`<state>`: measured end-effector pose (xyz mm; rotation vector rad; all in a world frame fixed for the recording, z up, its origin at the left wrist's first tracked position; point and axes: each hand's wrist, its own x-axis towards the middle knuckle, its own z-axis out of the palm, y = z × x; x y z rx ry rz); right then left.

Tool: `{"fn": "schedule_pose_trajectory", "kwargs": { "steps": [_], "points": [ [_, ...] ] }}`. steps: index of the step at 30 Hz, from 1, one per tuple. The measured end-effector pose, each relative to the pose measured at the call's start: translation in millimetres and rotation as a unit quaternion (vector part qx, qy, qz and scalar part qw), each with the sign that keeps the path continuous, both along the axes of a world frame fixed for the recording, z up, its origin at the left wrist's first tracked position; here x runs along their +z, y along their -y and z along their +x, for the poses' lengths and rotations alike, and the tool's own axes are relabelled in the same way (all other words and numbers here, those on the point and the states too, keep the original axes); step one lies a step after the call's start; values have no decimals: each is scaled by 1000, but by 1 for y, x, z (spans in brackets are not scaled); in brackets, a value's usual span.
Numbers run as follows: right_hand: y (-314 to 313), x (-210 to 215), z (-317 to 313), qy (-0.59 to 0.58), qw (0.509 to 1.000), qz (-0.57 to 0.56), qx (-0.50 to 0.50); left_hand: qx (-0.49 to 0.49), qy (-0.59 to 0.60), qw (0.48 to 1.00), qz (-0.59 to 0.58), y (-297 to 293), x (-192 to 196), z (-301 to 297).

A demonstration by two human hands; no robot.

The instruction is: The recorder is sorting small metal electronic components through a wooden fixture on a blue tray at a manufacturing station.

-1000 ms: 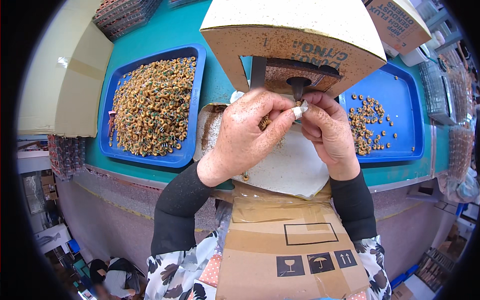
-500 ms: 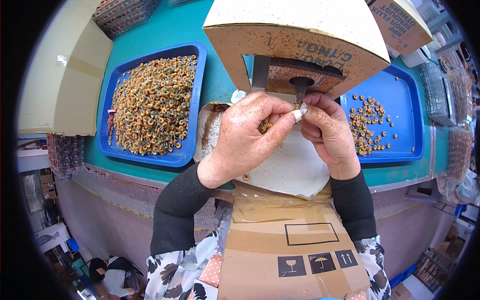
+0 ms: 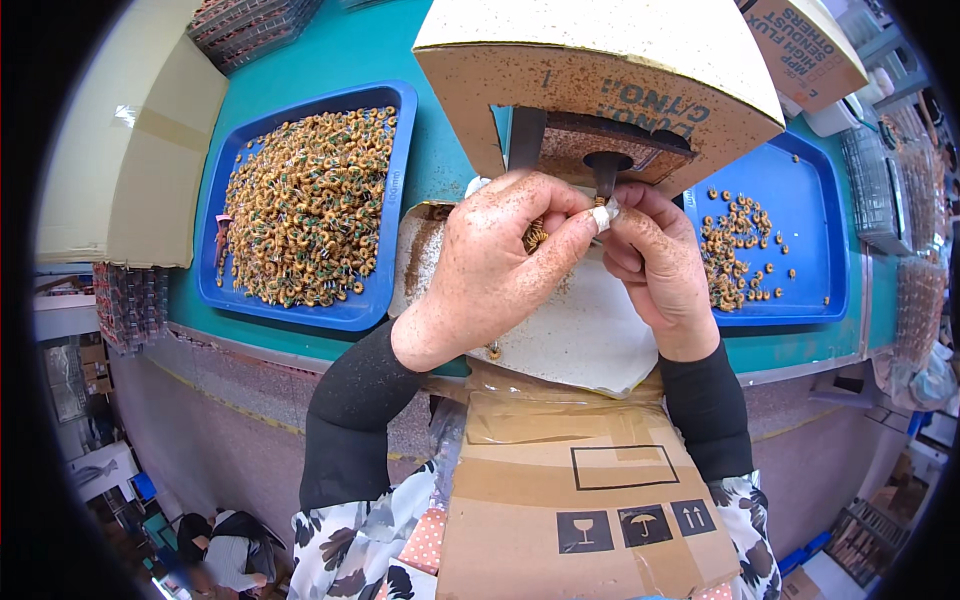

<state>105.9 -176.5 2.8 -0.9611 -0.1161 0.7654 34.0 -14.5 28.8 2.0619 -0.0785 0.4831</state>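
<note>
My left hand is closed, with several copper-wound coils tucked inside its curled fingers. Its thumb and forefinger meet the fingertips of my right hand around one small copper coil, just below a dark rod. The fingers partly hide this coil, and I cannot tell whether it touches the rod. White tape shows at the pinching fingertips. The rod sticks out of an opening in an upturned cardboard box. Brown specks dot both hands.
A blue tray heaped with ring coils stands at left. Another blue tray with fewer coils lies at right. Beneath my hands is a speckled white sheet, and a taped carton sits close in front of me. A tall carton borders the far left.
Both hands stay at the rod, pinching. The coil between the fingertips sits slightly differently against the rod's end, and the whole view has shifted a little.
</note>
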Motion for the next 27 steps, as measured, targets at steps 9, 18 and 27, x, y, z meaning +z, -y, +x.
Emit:
{"fn": "schedule_pose_trajectory", "kwargs": {
  "steps": [9,18,27],
  "points": [
    [2,2,1,4,1000,-3,-2,18,26,1000,0,5,-2,-1],
    [9,-4,0,62,997,-48,20,1,-9,1000,-6,4,-4,-8],
    [0,-7,-2,-81,994,64,33,-173,-200,753,-602,-19,-15,-7]
  ]
}}
